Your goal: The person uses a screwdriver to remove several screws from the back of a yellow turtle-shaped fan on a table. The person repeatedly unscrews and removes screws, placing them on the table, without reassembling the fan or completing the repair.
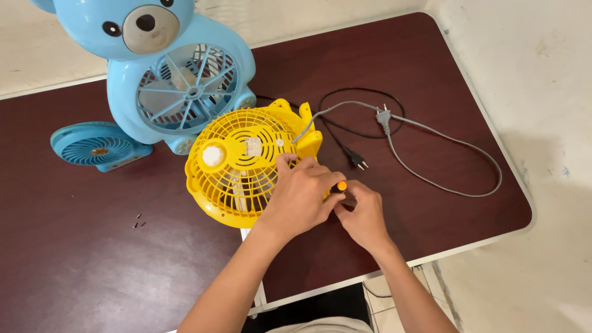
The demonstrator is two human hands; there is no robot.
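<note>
Left of the hands lies a yellow fan [237,166]; the left hand [299,197] rests spread on its grille; beside it, touching, the right hand [364,216] pinches an orange-tipped screwdriver [339,186]; grey cord [444,154] beyond.

I saw the fan [237,166] lying mid-worktop [92,271], the bear fan [179,74] behind it, a small fan [95,146] to its left, screws [138,221] in front-left, cords [431,157] to its right.
</note>
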